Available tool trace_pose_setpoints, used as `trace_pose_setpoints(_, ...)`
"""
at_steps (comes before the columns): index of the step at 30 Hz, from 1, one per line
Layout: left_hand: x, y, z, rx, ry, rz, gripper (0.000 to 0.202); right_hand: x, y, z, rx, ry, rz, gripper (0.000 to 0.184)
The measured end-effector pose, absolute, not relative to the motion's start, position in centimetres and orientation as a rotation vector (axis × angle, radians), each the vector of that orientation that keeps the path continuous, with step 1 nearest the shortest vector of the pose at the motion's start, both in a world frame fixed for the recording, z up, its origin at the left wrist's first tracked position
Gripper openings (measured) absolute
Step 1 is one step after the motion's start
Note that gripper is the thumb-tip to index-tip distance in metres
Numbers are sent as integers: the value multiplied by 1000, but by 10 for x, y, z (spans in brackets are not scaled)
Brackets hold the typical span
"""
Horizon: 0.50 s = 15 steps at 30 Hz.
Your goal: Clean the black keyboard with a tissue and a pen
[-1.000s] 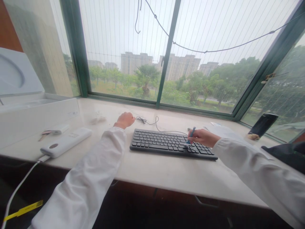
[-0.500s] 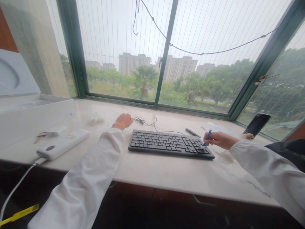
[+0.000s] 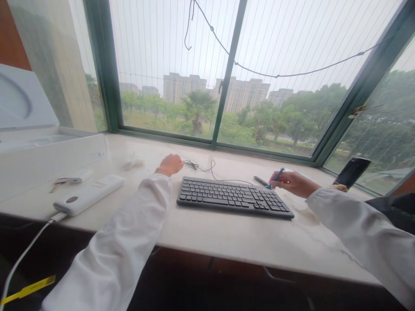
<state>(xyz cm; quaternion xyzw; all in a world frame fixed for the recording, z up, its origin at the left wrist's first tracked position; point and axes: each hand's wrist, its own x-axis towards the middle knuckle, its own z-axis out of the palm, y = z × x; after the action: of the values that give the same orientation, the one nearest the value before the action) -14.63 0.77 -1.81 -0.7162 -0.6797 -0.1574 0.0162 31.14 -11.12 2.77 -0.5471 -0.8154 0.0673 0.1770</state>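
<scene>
A black keyboard [image 3: 231, 196] lies on a pale stone windowsill counter [image 3: 227, 235]. My right hand [image 3: 292, 181] hovers just past the keyboard's far right corner, fingers pinched on a thin blue tool [image 3: 275, 177] whose tip points down toward a dark stick-like object [image 3: 261, 180] on the counter. My left hand [image 3: 169, 164] rests as a loose fist on the counter beyond the keyboard's far left corner, beside the keyboard's coiled black cable [image 3: 201, 166]. Nothing shows inside the fist. Both arms wear white sleeves.
A white power bank [image 3: 89, 194] with a white cable lies at the left, with a smaller white device [image 3: 76, 177] and a white open box [image 3: 48, 151] behind it. A dark phone [image 3: 352, 172] leans against the right window. Crumpled wrap [image 3: 131, 163] lies near the window frame.
My right hand lifted the blue tool off the keyboard's right-hand keys and carried it back beyond the keyboard's far right corner. My left hand stayed put.
</scene>
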Motion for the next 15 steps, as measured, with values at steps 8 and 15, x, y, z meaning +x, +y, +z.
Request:
trace_pose_setpoints(8, -146, 8, -20, -2218, -2131, -467, 40, 152, -101, 25, -1236, -2352, 322, 22)
trace_pose_setpoints(15, -145, 8, -21, -2210, -2118, -472, 40, 55, -72, 1, -1080, -2426, 368, 15)
